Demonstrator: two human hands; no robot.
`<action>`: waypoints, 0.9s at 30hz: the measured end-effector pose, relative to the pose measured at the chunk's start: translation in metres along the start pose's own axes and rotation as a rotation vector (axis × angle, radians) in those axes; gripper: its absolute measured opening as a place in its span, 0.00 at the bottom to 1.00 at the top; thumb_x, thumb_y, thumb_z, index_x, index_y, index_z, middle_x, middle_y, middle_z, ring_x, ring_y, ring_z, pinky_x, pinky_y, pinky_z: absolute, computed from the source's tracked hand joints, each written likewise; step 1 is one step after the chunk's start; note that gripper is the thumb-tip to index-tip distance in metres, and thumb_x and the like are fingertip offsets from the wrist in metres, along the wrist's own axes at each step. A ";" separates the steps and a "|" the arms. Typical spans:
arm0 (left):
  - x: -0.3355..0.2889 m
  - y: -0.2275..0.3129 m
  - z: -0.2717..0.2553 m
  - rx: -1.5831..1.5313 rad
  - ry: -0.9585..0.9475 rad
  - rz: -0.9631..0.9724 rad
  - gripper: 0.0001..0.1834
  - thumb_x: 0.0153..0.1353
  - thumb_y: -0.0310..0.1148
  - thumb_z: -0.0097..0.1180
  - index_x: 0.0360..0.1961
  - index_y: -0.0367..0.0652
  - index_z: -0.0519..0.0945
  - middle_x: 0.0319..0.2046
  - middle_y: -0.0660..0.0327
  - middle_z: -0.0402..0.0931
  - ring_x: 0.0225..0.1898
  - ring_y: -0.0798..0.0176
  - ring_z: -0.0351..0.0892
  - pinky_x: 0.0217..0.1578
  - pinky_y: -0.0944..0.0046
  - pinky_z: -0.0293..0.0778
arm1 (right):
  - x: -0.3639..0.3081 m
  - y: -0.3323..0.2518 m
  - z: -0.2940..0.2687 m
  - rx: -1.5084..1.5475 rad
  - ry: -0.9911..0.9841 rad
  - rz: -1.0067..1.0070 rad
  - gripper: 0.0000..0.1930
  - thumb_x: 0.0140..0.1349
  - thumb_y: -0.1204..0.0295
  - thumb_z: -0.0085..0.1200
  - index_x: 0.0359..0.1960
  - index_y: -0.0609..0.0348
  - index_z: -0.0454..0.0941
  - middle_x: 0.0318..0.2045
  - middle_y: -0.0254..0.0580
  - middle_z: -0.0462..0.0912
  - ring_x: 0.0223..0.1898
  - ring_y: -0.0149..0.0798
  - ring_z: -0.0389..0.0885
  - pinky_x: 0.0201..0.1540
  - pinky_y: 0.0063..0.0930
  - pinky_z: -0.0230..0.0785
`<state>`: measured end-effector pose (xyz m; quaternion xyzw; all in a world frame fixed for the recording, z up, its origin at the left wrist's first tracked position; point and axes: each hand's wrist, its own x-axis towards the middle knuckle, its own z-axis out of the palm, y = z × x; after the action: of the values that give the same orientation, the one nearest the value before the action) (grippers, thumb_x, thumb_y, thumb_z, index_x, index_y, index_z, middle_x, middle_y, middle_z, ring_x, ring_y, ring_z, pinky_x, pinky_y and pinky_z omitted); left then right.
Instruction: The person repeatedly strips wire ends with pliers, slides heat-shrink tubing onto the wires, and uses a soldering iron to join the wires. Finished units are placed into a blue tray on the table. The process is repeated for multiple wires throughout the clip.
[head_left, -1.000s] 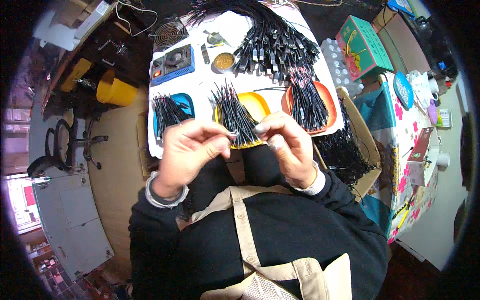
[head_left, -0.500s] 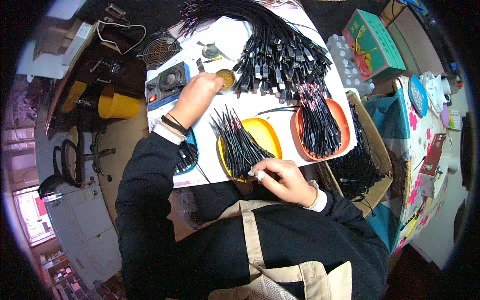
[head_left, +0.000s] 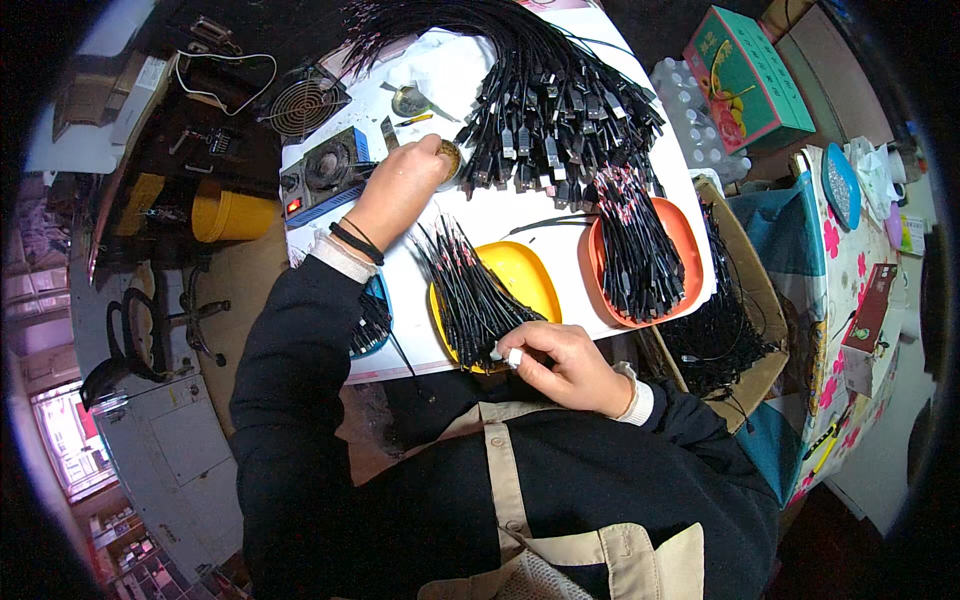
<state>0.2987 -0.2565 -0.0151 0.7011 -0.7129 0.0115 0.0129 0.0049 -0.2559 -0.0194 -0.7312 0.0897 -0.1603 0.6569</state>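
My left hand (head_left: pixel 405 185) reaches over the white table, its fingers closed at a small round tin (head_left: pixel 453 160) with brownish contents. Whatever those fingers pinch is hidden. My right hand (head_left: pixel 572 368) is at the near rim of a yellow tray (head_left: pixel 525 275), thumb and fingers pinched together, with white wrapping on the fingertips. They are beside the lower ends of a bundle of short black cables (head_left: pixel 465 300) lying in that tray; I cannot make out what is between them. Beside my left wrist stands a small blue box-shaped device (head_left: pixel 330 175) with a lit red switch.
An orange tray (head_left: pixel 598 262) holds more black cables, and a blue tray (head_left: pixel 380 340) others. A large heap of USB cables (head_left: pixel 560 120) covers the far side. To the right stand a carton of cables (head_left: pixel 765 300) and a flowered table (head_left: pixel 835 330). Tweezers-like tools lie beyond the tin.
The view has shifted slightly. My left hand stays at the tin, now covering more of it. My right hand remains at the near ends of the cable bundle.
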 end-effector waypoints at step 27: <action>-0.092 -0.105 -0.044 0.007 0.233 -0.260 0.05 0.54 0.22 0.58 0.33 0.34 0.79 0.31 0.49 0.73 0.36 0.44 0.76 0.37 0.53 0.72 | -0.003 -0.009 0.007 -0.075 -0.027 0.023 0.06 0.60 0.76 0.50 0.37 0.64 0.77 0.28 0.46 0.79 0.25 0.40 0.78 0.29 0.28 0.70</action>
<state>0.4054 -0.1650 0.0257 0.7814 -0.6098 0.0935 0.0946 0.0036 -0.2471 -0.0117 -0.7563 0.0951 -0.1392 0.6321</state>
